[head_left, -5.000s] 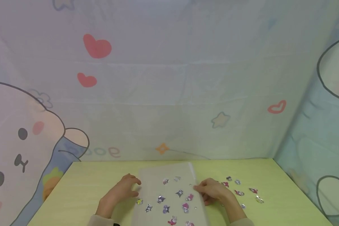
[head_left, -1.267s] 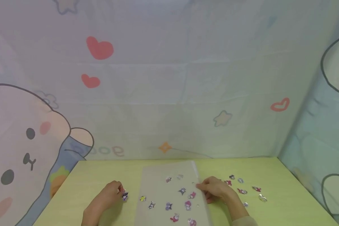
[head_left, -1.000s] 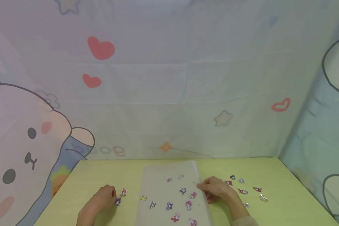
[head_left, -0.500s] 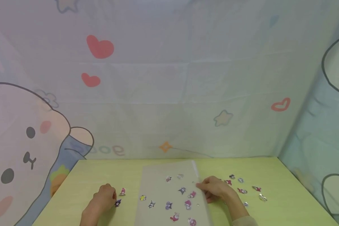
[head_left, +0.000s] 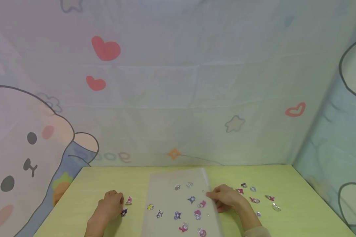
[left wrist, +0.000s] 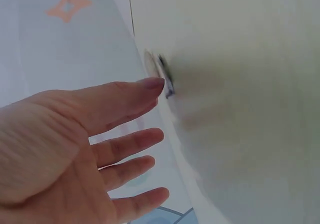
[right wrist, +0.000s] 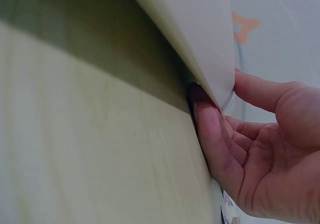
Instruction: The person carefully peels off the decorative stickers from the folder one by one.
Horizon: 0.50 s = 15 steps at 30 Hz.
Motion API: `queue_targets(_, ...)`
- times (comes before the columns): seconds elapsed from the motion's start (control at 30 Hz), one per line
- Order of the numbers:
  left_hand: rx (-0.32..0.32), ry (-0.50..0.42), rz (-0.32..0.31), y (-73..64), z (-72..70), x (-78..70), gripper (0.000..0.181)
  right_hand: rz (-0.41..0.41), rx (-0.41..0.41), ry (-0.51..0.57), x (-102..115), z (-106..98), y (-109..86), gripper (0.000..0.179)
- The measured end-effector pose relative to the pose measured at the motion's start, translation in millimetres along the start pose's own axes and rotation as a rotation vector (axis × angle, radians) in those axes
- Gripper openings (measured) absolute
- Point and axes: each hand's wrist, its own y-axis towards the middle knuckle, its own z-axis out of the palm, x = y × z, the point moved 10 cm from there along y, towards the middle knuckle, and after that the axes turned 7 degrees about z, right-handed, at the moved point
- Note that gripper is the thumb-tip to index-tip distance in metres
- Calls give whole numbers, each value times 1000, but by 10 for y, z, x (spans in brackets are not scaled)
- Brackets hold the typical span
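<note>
At the lower middle of the head view, a pale sheet (head_left: 166, 197) is lying on the yellow table (head_left: 92, 184), bearing small shiny character stickers (head_left: 197, 214). The right hand (head_left: 223, 197) is pinching its right-hand edge; in the right wrist view the thumb is pressing one face, a finger is reaching under the other, and the sheet is bowing up off the tabletop. That curve is suggesting something light and springy, probably easy to crease, so the plain margin, away from the stickers, is looking like the best hold.

Just left of the sheet, a pink piece (head_left: 129, 200) and a purple piece (head_left: 124, 212) are resting on the table, the purple one right beside the left hand (head_left: 109, 205). In the left wrist view that hand's fingers are extending loosely, with nothing showing in their hold; whether the thumb tip is touching the dark piece, I cannot tell. Such pieces are probably light, slick and best taken by the rim.

Toward the lower right, more loose pieces (head_left: 254, 200) are lying scattered. Behind everything, a printed cloth (head_left: 166, 98) is filling the upper frame.
</note>
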Motion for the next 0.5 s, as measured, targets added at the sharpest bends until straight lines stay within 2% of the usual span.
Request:
queue_targets(0.13,2,-50,46,23,0,-110,15,0,-2,-8,4,-7,1,32)
queue_targets(0.27,-29,-88,122,64,-26,-312,18,6,-7,-8,5,-17,3,31)
queue_targets(0.37,-35,-98,194,109,-3,-495,20,9,-9,-3,6,-19,2,31)
queue_targets(0.5,4,-120,313,162,117,-760,18,10,1,-2,11,-5,-5,31)
